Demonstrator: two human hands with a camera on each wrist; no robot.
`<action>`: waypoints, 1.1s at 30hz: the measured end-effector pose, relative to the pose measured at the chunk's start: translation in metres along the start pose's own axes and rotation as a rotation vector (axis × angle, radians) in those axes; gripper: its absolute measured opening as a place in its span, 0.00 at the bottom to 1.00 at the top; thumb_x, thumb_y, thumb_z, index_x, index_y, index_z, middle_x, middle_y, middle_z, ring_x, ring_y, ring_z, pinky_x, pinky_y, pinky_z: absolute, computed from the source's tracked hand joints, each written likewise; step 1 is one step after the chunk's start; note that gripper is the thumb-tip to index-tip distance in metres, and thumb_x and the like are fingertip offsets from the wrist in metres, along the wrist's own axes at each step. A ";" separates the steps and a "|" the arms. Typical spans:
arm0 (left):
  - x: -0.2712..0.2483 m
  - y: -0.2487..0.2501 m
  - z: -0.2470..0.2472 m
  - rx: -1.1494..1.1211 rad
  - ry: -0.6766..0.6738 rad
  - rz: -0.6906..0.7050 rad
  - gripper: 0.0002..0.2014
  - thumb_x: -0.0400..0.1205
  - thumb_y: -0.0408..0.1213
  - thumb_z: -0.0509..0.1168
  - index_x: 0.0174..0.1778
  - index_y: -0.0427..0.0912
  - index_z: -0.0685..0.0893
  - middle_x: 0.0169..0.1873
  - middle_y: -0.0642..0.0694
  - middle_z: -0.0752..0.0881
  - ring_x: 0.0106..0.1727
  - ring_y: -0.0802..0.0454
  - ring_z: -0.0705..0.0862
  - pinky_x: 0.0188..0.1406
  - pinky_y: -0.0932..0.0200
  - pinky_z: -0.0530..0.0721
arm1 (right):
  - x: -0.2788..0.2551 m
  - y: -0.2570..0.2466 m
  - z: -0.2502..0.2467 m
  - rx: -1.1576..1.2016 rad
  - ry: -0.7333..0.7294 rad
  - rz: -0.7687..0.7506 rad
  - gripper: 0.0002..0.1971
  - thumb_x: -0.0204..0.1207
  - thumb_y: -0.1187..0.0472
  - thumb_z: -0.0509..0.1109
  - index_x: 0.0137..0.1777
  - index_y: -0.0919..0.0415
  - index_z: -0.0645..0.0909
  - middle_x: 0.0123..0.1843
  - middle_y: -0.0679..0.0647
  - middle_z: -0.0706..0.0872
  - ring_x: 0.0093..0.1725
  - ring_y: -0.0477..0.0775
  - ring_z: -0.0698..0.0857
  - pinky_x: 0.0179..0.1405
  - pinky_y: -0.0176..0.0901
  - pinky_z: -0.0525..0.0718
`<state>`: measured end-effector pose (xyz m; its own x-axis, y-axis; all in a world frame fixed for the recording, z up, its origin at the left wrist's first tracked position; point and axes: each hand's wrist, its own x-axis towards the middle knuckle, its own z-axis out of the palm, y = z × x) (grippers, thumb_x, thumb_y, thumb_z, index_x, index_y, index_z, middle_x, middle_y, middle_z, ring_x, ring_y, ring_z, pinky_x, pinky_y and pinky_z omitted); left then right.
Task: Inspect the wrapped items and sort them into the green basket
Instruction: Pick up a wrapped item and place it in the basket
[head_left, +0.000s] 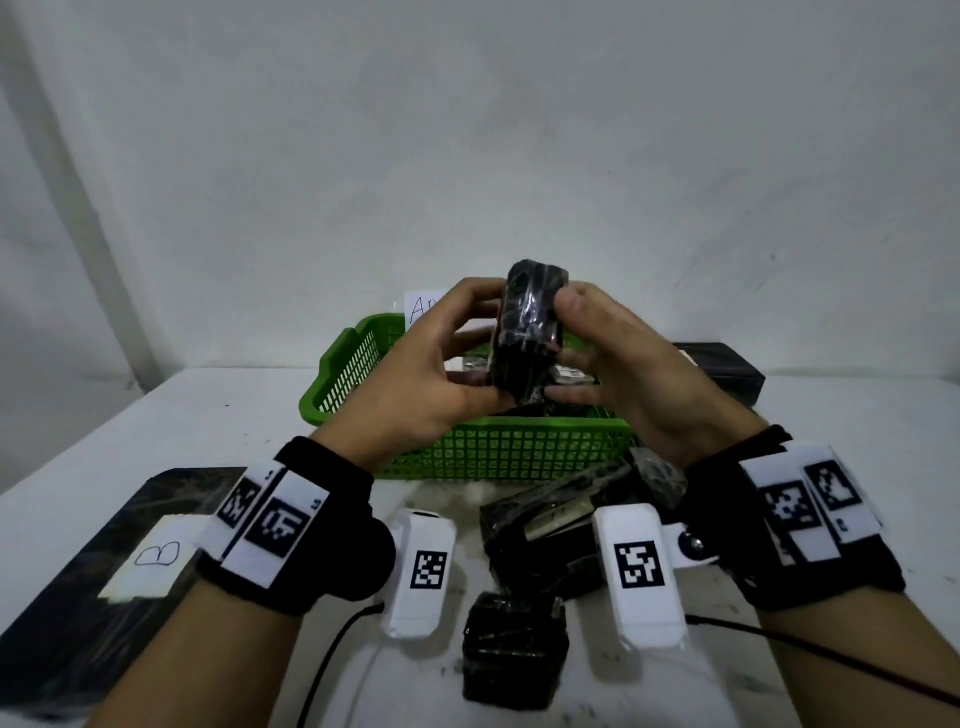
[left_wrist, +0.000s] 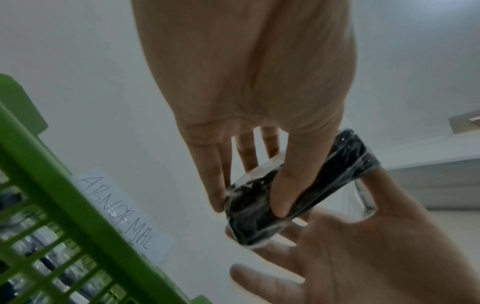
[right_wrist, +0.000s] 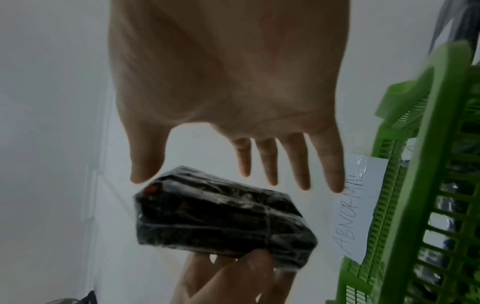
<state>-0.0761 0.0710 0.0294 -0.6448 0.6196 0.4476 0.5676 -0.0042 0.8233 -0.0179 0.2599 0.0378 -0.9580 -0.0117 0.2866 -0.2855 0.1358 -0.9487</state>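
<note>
A black item wrapped in clear film (head_left: 530, 332) is held upright above the green mesh basket (head_left: 493, 452). My left hand (head_left: 493, 348) grips it, thumb low on its near side and fingers curled over its top left. In the left wrist view the thumb (left_wrist: 281, 197) and a finger pinch the item (left_wrist: 254, 222). My right hand (head_left: 566, 353) is beside it with straight fingers; only its thumb tip touches the item's end (right_wrist: 221, 216). A small red spot shows at that end. Several wrapped items lie in the basket, mostly hidden by my hands.
A paper label reading ABNORMAL (left_wrist: 122, 211) stands on the basket's far rim. Three more wrapped black items (head_left: 514, 649) lie on the white table in front of the basket. A black tray with a B label (head_left: 150, 556) is at the left, and a black box (head_left: 727, 369) at the back right.
</note>
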 end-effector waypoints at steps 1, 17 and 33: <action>0.000 -0.001 0.001 0.022 0.006 0.022 0.35 0.74 0.24 0.77 0.74 0.53 0.74 0.70 0.54 0.79 0.73 0.53 0.80 0.61 0.53 0.87 | 0.000 0.002 0.001 0.022 -0.027 0.026 0.38 0.59 0.33 0.73 0.71 0.46 0.79 0.69 0.49 0.87 0.69 0.59 0.86 0.68 0.63 0.84; 0.003 0.010 0.007 -0.267 0.101 -0.384 0.22 0.86 0.56 0.59 0.68 0.46 0.82 0.56 0.37 0.91 0.46 0.43 0.92 0.38 0.55 0.92 | 0.003 0.009 0.006 -0.125 0.180 -0.234 0.39 0.56 0.47 0.82 0.70 0.45 0.74 0.73 0.47 0.77 0.65 0.49 0.86 0.58 0.43 0.87; -0.002 0.013 0.009 -0.084 -0.025 -0.194 0.26 0.80 0.36 0.74 0.72 0.54 0.75 0.65 0.47 0.85 0.56 0.48 0.91 0.52 0.47 0.92 | 0.003 0.002 -0.004 -0.024 0.263 -0.098 0.18 0.80 0.63 0.73 0.70 0.59 0.81 0.48 0.51 0.94 0.43 0.50 0.92 0.33 0.42 0.87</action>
<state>-0.0629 0.0767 0.0356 -0.7245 0.6342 0.2699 0.3883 0.0520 0.9201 -0.0211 0.2637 0.0377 -0.8850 0.2307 0.4045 -0.3726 0.1703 -0.9122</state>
